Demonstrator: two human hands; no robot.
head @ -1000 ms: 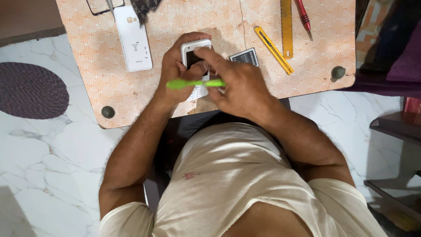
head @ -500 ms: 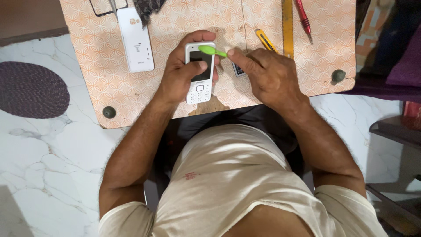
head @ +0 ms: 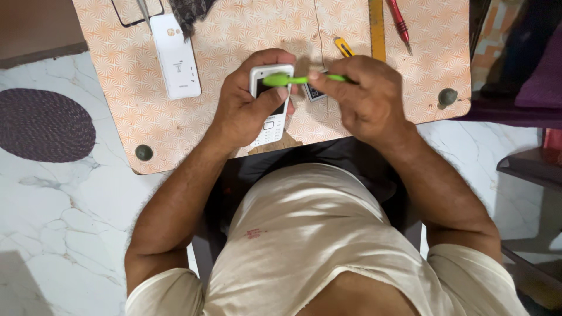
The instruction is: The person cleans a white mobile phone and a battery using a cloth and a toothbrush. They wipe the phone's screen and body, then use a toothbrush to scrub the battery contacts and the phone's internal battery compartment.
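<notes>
Since the previous frame the green brush (head: pixel 295 79) has swung from a slanted pose at the top corner of the phone to a nearly level one, its head now lying across the phone's screen; the right hand (head: pixel 366 99) has closed in toward the left.

Left hand (head: pixel 249 108): wrapped around a white keypad phone (head: pixel 270 114), fingers curled over its top edge and far side, thumb pressed on the screen side. Phone is held face up, just above the near edge of the table, keypad end pointing toward the person's body.

Right hand: fingers pinched together on the handle of the green brush, grip closed on it. Brush head sits over the upper part of the phone; whether the bristles touch the screen cannot be told.

Surroundings: a small dark-faced part (head: pixel 315 93) lies on the table just beside the phone, partly hidden by the right hand. A yellow utility knife (head: pixel 343 47) shows beyond the right hand's knuckles, a yellow ruler (head: pixel 377 26) next to it, a red pen (head: pixel 400 23) further right. A white rectangular device (head: pixel 175 55) lies well to the left of the hands. All rest on the orange-patterned table (head: pixel 146 117).
</notes>
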